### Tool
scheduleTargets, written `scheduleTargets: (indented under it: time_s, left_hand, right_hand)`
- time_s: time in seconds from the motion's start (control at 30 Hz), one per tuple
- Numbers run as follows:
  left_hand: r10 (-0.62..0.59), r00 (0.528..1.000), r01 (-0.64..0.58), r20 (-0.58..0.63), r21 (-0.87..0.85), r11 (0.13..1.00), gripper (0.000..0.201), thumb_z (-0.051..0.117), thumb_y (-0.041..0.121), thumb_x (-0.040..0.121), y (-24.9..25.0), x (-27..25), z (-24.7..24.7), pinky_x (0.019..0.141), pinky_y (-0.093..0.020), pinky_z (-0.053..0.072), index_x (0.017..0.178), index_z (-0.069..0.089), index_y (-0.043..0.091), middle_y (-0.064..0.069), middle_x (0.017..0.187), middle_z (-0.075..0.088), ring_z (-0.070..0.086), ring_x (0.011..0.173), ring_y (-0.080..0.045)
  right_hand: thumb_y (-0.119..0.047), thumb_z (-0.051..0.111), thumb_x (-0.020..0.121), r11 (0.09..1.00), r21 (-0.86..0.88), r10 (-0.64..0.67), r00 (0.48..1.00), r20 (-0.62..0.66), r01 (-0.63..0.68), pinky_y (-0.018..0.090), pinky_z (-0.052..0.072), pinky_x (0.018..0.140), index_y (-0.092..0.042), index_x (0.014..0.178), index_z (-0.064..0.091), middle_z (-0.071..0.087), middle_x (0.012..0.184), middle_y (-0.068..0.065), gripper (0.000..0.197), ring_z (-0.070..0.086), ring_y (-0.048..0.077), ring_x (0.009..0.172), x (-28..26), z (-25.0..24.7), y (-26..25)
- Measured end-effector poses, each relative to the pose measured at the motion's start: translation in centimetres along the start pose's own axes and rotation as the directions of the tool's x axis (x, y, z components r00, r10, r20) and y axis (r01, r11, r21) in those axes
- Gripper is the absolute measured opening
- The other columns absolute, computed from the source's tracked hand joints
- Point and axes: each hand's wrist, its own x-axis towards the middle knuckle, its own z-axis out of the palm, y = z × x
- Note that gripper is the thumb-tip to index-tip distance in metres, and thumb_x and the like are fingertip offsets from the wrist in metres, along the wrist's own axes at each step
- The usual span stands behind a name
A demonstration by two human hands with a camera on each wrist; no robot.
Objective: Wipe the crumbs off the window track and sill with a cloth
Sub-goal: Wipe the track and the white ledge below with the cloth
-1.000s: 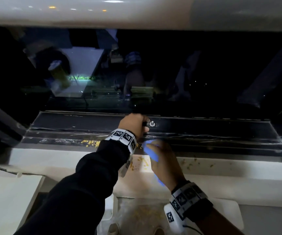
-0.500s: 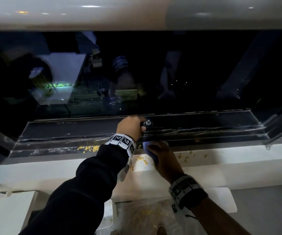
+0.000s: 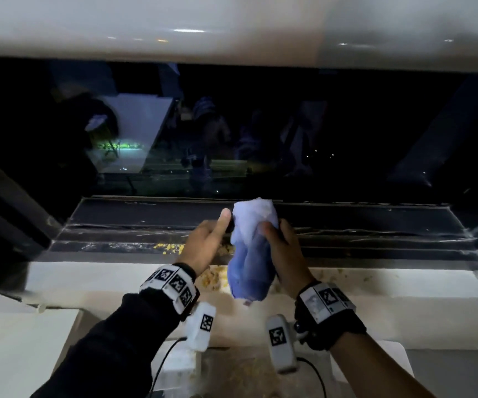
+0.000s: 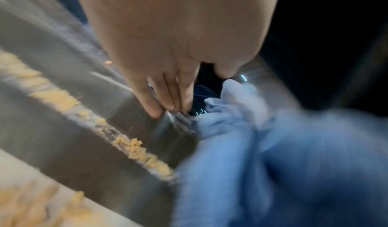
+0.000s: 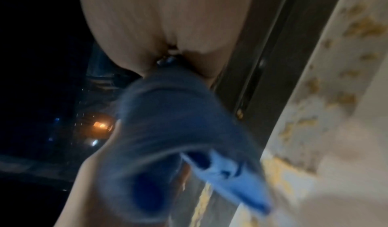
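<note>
A bunched blue cloth (image 3: 249, 254) hangs in the air above the white sill (image 3: 88, 277), and my right hand (image 3: 281, 248) grips its upper part. My left hand (image 3: 209, 242) is just left of the cloth, thumb up and fingers fairly straight, fingertips (image 4: 174, 107) at the cloth's (image 4: 262, 155) edge over the dark window track (image 3: 375, 234). Yellow crumbs (image 3: 170, 248) lie in the front groove of the track, and more crumbs (image 3: 212, 278) are smeared on the sill below the hands. In the blurred right wrist view the cloth (image 5: 178, 131) droops from my palm (image 5: 168, 23) beside the crumb-strewn sill (image 5: 335, 131).
Dark window glass (image 3: 318, 139) rises behind the track, under a white frame (image 3: 232, 24). A white ledge (image 3: 16, 340) lies at lower left. Below the sill a white tray (image 3: 398, 357) holds fallen crumbs. The track's angled end walls (image 3: 473, 234) close it at both sides.
My right hand has lifted the cloth off the sill and track and now holds it up bunched. My left hand has left the small knob on the track and come beside the cloth.
</note>
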Motion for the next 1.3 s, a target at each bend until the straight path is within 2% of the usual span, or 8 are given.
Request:
scheduleTargets:
  time_s: [0.17, 0.33, 0.53, 0.67, 0.77, 0.93, 1.17, 1.3]
  left_hand:
    - [-0.062, 0.964, 0.167, 0.259, -0.407, 0.898, 0.068, 0.048, 0.065, 0.085, 0.5, -1.7, -1.8, 0.093, -0.049, 0.048, 0.108, 0.067, 0.004, -0.022, 0.108, 0.068, 0.064, 0.104, -0.036]
    - [-0.129, 0.949, 0.258, 0.289, -0.469, 0.845, 0.076, 0.074, 0.056, 0.072, -1.4, -2.8, -3.4, 0.093, -0.046, 0.049, 0.123, 0.056, 0.004, -0.019, 0.113, 0.067, 0.065, 0.102, -0.032]
    - [-0.166, 0.944, 0.265, 0.284, -0.359, 0.895, 0.038, 0.065, 0.041, 0.085, -2.8, -4.5, -6.2, 0.057, -0.027, 0.044, 0.073, 0.068, 0.006, -0.009, 0.064, 0.066, 0.062, 0.057, -0.02]
    - [-0.239, 0.923, 0.36, 0.301, -0.458, 0.813, 0.045, 0.059, 0.048, 0.088, -3.5, -4.5, -6.9, 0.068, -0.031, 0.05, 0.106, 0.067, 0.008, -0.01, 0.088, 0.071, 0.067, 0.077, -0.021]
    - [-0.219, 0.943, 0.325, 0.25, -0.558, 0.763, 0.048, 0.07, 0.042, 0.08, -5.1, -4.1, -6.8, 0.101, -0.049, 0.044, 0.123, 0.06, 0.022, -0.009, 0.117, 0.067, 0.063, 0.109, -0.027]
    - [-0.277, 0.946, 0.109, -0.166, -0.644, 0.757, 0.033, 0.065, 0.015, 0.085, -6.2, -3.5, -6.5, 0.07, -0.042, 0.052, 0.117, 0.061, 0.021, -0.021, 0.106, 0.068, 0.065, 0.084, -0.034]
    - [-0.158, 0.529, -0.041, -0.834, -0.211, 0.977, 0.026, 0.058, 0.008, 0.078, -7.6, -3.6, -8.3, 0.076, -0.031, 0.045, 0.099, 0.043, 0.014, -0.011, 0.091, 0.058, 0.054, 0.079, -0.025]
    - [0.054, 0.299, -0.118, -0.953, 0.02, 0.993, 0.028, 0.052, -0.008, 0.068, -10.2, -1.9, -12.2, 0.071, -0.022, 0.037, 0.082, 0.038, 0.011, -0.004, 0.085, 0.038, 0.039, 0.081, -0.013]
  right_hand:
    - [-0.028, 0.058, 0.094, 0.967, 0.219, 0.115, 0.991, 0.071, -0.128, 0.042, 0.052, 0.088, -0.014, 0.109, 0.059, 0.064, 0.111, 0.011, 0.021, 0.063, 0.026, 0.1, 0.0, 4.5, -1.0]
    - [-0.058, 0.072, 0.071, 0.871, 0.369, 0.193, 0.917, 0.348, -0.324, 0.051, 0.05, 0.093, -0.011, 0.13, 0.052, 0.059, 0.128, 0.017, 0.078, 0.059, 0.034, 0.115, 0.4, 6.9, 0.0]
    - [-0.059, 0.078, 0.066, 0.925, 0.246, 0.183, 0.906, 0.381, -0.29, 0.045, 0.054, 0.079, -0.001, 0.123, 0.054, 0.062, 0.122, 0.022, 0.084, 0.061, 0.039, 0.112, 1.3, 8.0, 0.7]
    - [-0.03, 0.063, 0.09, 0.978, 0.097, 0.131, 0.911, 0.392, -0.182, 0.052, 0.054, 0.08, -0.015, 0.115, 0.061, 0.069, 0.111, 0.016, 0.03, 0.067, 0.031, 0.097, 0.3, 8.0, -0.5]
    - [-0.017, 0.062, 0.091, 1.0, -0.015, 0.028, 0.922, 0.387, -0.024, 0.033, 0.05, 0.06, -0.003, 0.101, 0.06, 0.064, 0.086, 0.017, 0.017, 0.063, 0.017, 0.071, 0.9, 8.2, -0.3]
    - [-0.019, 0.065, 0.085, 0.922, -0.303, -0.184, 0.962, 0.2, 0.239, 0.029, 0.053, 0.063, -0.027, 0.1, 0.067, 0.07, 0.081, -0.005, 0.018, 0.065, 0.009, 0.067, 1.1, 8.0, -0.3]
    - [-0.027, 0.067, 0.082, 0.585, -0.699, -0.652, 0.751, -0.105, 0.411, 0.039, 0.043, 0.088, -0.026, 0.103, 0.066, 0.054, 0.11, 0.005, 0.021, 0.05, 0.025, 0.101, 3.8, 2.3, -1.5]
    - [-0.041, 0.063, 0.082, 0.51, -0.821, -0.584, 0.804, -0.112, 0.256, 0.047, 0.036, 0.093, -0.019, 0.116, 0.061, 0.047, 0.126, 0.016, 0.041, 0.043, 0.037, 0.112, 5.4, -0.1, -0.1]
